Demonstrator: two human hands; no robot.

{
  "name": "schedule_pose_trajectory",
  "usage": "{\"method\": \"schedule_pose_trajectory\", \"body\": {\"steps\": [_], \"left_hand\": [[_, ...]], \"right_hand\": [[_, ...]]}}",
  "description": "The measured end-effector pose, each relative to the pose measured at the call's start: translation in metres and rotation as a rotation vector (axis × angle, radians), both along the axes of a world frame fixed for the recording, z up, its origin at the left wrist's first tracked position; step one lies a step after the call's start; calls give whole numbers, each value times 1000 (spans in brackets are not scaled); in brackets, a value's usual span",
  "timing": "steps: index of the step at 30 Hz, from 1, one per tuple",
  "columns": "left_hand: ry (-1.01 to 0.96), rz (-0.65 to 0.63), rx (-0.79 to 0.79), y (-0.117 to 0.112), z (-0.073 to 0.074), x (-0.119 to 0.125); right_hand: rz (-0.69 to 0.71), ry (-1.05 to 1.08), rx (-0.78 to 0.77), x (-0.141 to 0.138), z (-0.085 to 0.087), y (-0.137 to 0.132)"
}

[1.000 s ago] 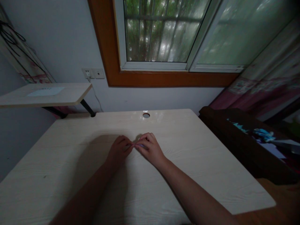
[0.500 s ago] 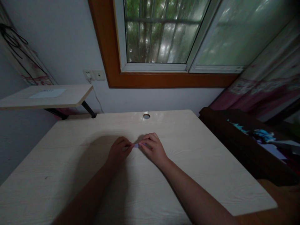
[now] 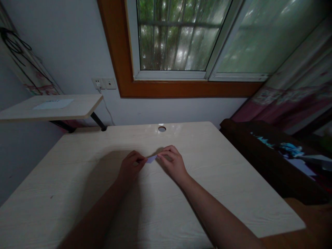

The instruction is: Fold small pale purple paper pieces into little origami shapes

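A small pale-purple piece of paper (image 3: 151, 159) is stretched between my two hands, just above the light wood-grain table (image 3: 220, 180). Its left end is pinched in the fingertips of my left hand (image 3: 131, 166). My right hand (image 3: 173, 162) has the other end between thumb and forefinger, with that end slightly higher. The fingertips cover both ends of the paper, so any folds there are hidden.
A raised shelf (image 3: 90, 103) with a white sheet (image 3: 53, 103) on it stands at the back left. Near the table's far edge is a round cable hole (image 3: 162, 129). A dark wooden piece of furniture (image 3: 243, 138) holding cloth and papers flanks the right side.
My right hand has shifted slightly right, away from the left. More of the purple paper now shows between the fingertips, and it slants up to the right.
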State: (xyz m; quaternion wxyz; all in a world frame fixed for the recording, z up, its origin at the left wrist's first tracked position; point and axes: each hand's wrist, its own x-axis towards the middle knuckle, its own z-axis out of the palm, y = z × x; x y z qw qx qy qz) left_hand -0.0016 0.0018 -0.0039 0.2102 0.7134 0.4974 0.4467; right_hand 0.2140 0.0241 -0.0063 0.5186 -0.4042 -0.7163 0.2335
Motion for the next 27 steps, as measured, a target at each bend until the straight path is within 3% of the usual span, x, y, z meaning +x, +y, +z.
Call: {"method": "schedule_pose_trajectory", "body": {"steps": [14,27], "left_hand": [[-120,92,-85,4,4,-5],[-203,187,-139,12,-9,-13]], "right_hand": [[-8,60,-80,-2,-6,4],[-12,60,-121,-1,-9,7]]}}
